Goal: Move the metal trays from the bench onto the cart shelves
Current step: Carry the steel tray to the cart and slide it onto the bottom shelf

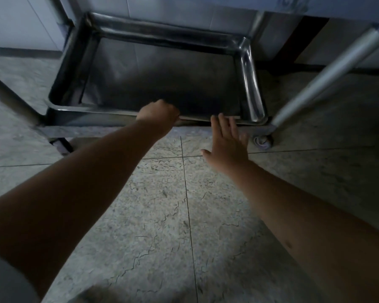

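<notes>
A dark flat metal tray [162, 84] lies inside the raised rim of the cart's bottom shelf [249, 84], low above the floor. My left hand [158, 113] grips the tray's near edge with curled fingers. My right hand [227, 141] is flat with straight fingers, its fingertips touching the tray's near edge to the right of the left hand. The bench is out of view.
The cart's steel legs [324, 77] rise at right and at far left [9, 99], with caster wheels [263, 141] under the shelf. Grey speckled floor tiles [162, 215] fill the foreground. A white tiled wall [20, 22] stands behind the cart.
</notes>
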### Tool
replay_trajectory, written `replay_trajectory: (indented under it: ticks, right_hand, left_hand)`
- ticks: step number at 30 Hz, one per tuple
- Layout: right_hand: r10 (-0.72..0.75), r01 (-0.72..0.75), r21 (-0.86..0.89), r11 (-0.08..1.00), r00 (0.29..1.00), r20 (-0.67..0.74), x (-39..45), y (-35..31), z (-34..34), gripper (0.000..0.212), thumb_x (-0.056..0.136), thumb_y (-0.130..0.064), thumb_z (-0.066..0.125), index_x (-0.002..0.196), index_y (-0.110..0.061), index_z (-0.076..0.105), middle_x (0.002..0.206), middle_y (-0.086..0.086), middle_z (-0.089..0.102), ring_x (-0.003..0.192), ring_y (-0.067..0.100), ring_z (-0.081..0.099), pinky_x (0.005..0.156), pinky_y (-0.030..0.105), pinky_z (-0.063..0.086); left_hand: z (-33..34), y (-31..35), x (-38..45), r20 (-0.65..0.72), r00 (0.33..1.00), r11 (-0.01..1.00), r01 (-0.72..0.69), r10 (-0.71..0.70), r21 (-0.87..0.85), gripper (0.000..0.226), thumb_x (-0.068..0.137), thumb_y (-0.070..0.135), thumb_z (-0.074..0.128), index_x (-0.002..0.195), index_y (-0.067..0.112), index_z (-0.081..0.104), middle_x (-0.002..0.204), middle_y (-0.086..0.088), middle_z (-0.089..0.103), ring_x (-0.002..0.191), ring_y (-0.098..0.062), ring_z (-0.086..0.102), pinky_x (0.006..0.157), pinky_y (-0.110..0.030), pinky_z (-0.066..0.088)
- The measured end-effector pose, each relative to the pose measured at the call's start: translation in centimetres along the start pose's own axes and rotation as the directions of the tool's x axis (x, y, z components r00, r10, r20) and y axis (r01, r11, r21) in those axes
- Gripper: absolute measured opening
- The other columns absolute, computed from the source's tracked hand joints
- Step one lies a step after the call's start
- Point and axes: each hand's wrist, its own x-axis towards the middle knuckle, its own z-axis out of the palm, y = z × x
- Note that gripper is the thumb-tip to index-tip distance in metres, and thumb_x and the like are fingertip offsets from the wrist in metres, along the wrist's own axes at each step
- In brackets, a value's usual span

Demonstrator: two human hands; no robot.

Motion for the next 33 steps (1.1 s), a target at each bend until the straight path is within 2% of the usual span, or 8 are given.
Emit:
replay_trajectory:
  ticks: [2,4,6,7,11,19,28,33]
  right_hand:
    - [0.013,-0.012,-0.021,1.000,0.998,0.068,1.4,0.4,0.3,0.103,0.086,-0.058,0.058,0.154,-0.024,-0.012,0.167,0.003,-0.005,0.152,0.029,-0.009,0.116,0.060,0.009]
    - [-0.017,0.019,-0.060,0.998,0.999,0.048,2.0,0.8,0.2,0.103,0.085,-0.058,0.059,0.155,-0.023,-0.010,0.167,0.006,0.004,0.152,0.031,-0.003,0.117,0.057,0.007]
    - [-0.059,0.062,-0.075,0.995,0.997,0.039,2.1,1.3,0.1,0.105,0.084,-0.058,0.059,0.154,-0.025,-0.012,0.167,0.007,0.005,0.152,0.032,-0.002,0.118,0.056,0.004]
    - [-0.080,0.083,-0.078,0.993,0.996,0.040,2.0,1.7,0.1,0.106,0.084,-0.058,0.060,0.154,-0.028,-0.014,0.167,0.007,0.002,0.152,0.032,-0.004,0.118,0.055,0.002]
    - [-0.134,0.137,-0.102,0.985,0.990,0.042,1.9,2.3,0.4,0.106,0.085,-0.058,0.060,0.151,-0.036,-0.020,0.167,0.006,-0.009,0.151,0.032,-0.012,0.118,0.053,-0.001]
    - [-0.105,0.119,-0.101,0.988,0.985,0.134,4.6,2.2,-1.3,0.112,0.082,-0.064,0.062,0.153,-0.034,-0.018,0.166,0.005,-0.013,0.151,0.033,-0.014,0.118,0.057,0.005]
    - [-0.008,0.014,-0.016,1.000,0.944,0.331,3.7,-0.6,-0.8,0.126,0.076,-0.075,0.060,0.146,-0.029,-0.034,0.145,0.001,-0.053,0.142,0.035,-0.035,0.114,0.064,-0.003]
    - [-0.078,0.096,-0.020,0.995,0.894,0.441,1.1,-1.4,0.6,0.126,0.068,-0.089,0.047,0.145,-0.032,-0.034,0.151,-0.001,-0.047,0.140,0.028,-0.040,0.114,0.065,-0.005]
  left_hand:
    - [0.4,0.0,0.0,0.014,1.000,0.999,-0.024,0.024,-0.033,0.017,0.103,0.017,0.051,0.115,0.012,0.063,0.083,-0.006,0.059,0.070,-0.018,0.059,0.066,-0.033,0.049]
    - [1.4,-1.0,-1.1,-0.055,0.996,0.994,-0.076,0.071,-0.082,0.032,0.103,0.023,0.051,0.134,0.014,0.054,0.115,-0.016,0.065,0.096,-0.029,0.065,0.083,-0.040,0.054]
    - [3.0,-2.7,-3.5,-0.089,0.995,0.999,-0.053,0.053,-0.001,0.062,0.102,0.042,0.045,0.156,0.020,0.025,0.160,-0.016,0.032,0.144,-0.036,0.035,0.115,-0.050,0.030]
    - [3.8,-3.9,-4.9,-0.100,0.995,0.997,-0.011,0.019,0.082,0.071,0.101,0.053,0.038,0.159,0.024,0.010,0.166,-0.011,0.010,0.152,-0.034,0.013,0.120,-0.052,0.014]
    - [6.5,-8.1,-8.6,-0.119,0.992,0.962,0.073,-0.043,0.264,0.084,0.092,0.070,0.026,0.158,0.029,-0.007,0.165,-0.011,-0.019,0.149,-0.037,-0.016,0.118,-0.059,0.001]
    - [5.9,-8.1,-6.0,-0.105,0.993,0.959,0.073,-0.046,0.276,0.091,0.085,0.078,0.019,0.158,0.030,-0.005,0.164,-0.012,-0.019,0.150,-0.043,-0.012,0.119,-0.061,0.005]
    - [6.6,-4.8,-7.0,-0.027,0.993,0.989,0.119,-0.117,0.084,0.096,0.082,0.085,0.015,0.156,0.031,-0.014,0.155,-0.020,-0.036,0.144,-0.047,-0.023,0.115,-0.061,-0.002]
    - [6.3,-3.5,-8.5,0.012,0.995,0.993,0.102,-0.103,0.062,0.098,0.078,0.088,0.003,0.157,0.033,-0.013,0.162,-0.015,-0.025,0.148,-0.040,-0.018,0.113,-0.066,-0.004]
